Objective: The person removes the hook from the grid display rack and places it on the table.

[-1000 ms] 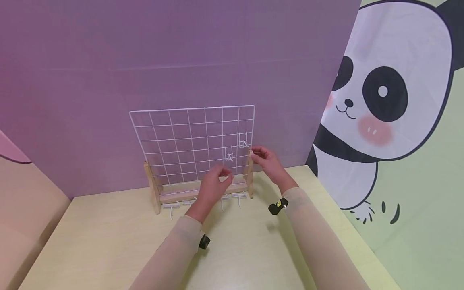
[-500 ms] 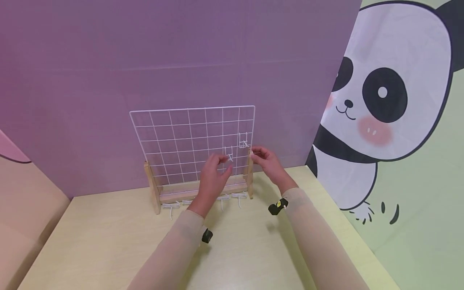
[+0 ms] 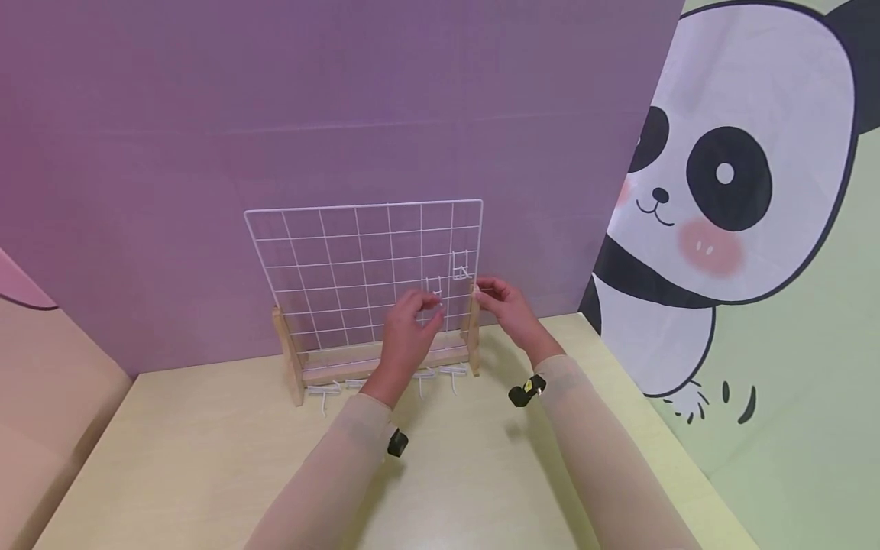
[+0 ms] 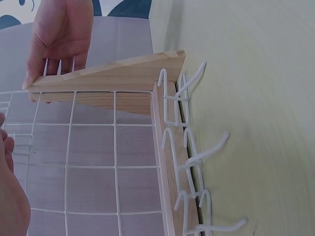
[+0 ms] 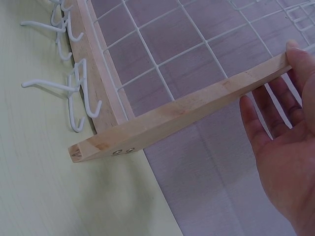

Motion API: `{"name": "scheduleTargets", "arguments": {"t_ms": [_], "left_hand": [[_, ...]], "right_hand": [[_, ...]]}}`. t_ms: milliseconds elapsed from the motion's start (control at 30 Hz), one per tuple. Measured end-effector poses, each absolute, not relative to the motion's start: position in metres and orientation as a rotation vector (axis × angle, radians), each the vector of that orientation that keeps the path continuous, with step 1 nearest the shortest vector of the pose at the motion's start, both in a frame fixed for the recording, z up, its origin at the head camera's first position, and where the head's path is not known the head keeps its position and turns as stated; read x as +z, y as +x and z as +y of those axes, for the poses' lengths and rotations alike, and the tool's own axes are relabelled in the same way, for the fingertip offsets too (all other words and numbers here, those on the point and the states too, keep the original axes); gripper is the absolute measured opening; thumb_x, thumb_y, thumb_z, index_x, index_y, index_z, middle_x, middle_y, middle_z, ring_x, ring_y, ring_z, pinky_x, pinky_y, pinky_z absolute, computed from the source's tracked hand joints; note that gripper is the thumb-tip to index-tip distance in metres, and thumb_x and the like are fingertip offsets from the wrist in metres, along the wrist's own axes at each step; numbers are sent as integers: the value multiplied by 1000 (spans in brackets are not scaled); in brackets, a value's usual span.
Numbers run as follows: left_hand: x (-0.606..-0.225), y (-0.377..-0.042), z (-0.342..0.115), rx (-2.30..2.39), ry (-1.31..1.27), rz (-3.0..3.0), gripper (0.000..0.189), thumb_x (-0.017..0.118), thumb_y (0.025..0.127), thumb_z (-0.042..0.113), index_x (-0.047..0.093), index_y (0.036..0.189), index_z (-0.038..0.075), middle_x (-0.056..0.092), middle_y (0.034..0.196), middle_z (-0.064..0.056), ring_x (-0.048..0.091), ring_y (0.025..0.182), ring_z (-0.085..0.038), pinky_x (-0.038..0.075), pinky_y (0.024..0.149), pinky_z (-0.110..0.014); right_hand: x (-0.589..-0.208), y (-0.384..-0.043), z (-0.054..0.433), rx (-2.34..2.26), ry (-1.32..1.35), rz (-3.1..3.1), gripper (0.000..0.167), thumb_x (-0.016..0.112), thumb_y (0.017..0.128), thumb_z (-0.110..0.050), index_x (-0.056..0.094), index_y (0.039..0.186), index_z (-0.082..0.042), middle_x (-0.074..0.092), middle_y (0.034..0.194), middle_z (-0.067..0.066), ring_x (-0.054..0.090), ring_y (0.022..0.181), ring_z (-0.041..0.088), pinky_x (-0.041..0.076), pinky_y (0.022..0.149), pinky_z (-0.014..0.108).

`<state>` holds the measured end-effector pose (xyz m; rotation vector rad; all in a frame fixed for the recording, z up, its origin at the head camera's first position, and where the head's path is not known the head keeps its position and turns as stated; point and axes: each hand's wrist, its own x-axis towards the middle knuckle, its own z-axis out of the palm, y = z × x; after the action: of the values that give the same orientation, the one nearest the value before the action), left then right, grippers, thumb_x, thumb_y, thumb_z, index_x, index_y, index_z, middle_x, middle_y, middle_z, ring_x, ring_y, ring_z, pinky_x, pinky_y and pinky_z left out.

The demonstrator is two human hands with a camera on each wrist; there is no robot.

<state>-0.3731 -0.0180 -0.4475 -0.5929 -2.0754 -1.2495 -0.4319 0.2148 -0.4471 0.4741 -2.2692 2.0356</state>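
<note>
A white wire grid panel [image 3: 364, 206] stands upright in a light wooden stand. Two white wire hooks hang near its right side: an upper hook [image 3: 461, 267] and a lower hook [image 3: 432, 286]. My left hand [image 3: 402, 336] is at the lower hook, its index finger and thumb about the prong, and hides part of it. With thumb in front and fingers behind, my right hand [image 3: 514, 315] grips the top of the stand's right wooden upright [image 5: 172, 115]. In the left wrist view only the edge of my left hand [image 4: 12, 196] shows.
Several more white hooks, such as one hook [image 5: 76, 88] at the right end, lie in a row along the front of the wooden base rail [image 3: 323, 374]. The pale tabletop [image 3: 206, 458] meets a purple backdrop [image 3: 344, 92] behind the grid. A panda picture [image 3: 729, 176] covers the right wall.
My left hand has risen from below the lower hook to it, and its fingers now cover part of the hook. My right hand has stayed on the upright.
</note>
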Motion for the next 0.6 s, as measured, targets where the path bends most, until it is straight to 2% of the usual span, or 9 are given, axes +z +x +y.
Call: {"name": "scheduleTargets", "arguments": {"t_ms": [367,600], "left_hand": [[-446,-374,-19,-1210,-559,-2075,10,83,100,7,81,109,5,78,108,-8,76,104,-27,64,95,-43],[-445,-375,-20,-1175,-562,-2020,14,83,98,2,82,111,1,80,108,-11,78,104,-31,64,97,-43]], "right_hand": [[-447,-431,215,2034,465,-2271,37,68,112,-15,65,145,0,69,141,21,66,130,29,52,117,50],[-447,-432,215,2029,480,-2257,36,67,112,-13,65,144,2,69,141,24,66,125,25,52,116,49]]}}
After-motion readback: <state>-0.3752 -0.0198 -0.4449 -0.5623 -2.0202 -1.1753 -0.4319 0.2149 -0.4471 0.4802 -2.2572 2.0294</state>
